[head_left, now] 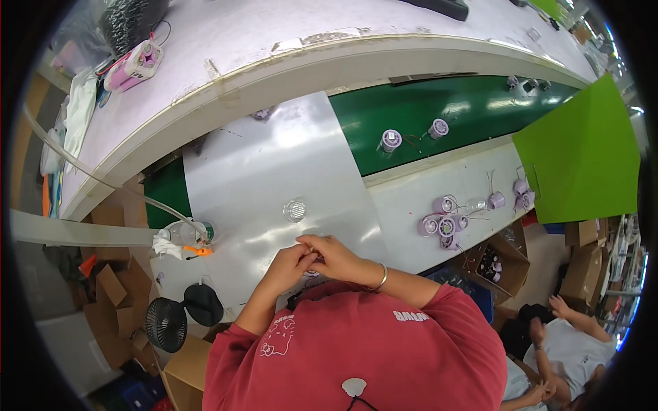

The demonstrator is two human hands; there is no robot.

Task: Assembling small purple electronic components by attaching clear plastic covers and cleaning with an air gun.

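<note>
My left hand [290,264] and my right hand [332,256] meet close to my chest, over the near edge of a shiny metal sheet [267,164]. The fingers of both are closed and pressed together. What they pinch is too small and too hidden to name. Just below them, part of a lilac round piece [312,273] shows, mostly covered by my hands. A clear round plastic piece [295,211] stands on the sheet beyond my fingers.
Several lilac cylindrical parts with thin wires [447,225] cluster on the white table at right. Two more [391,141] sit on the green belt [363,116]. A plastic bottle [184,233] and black fan [166,325] are at left. Two people in white [569,356] are at lower right.
</note>
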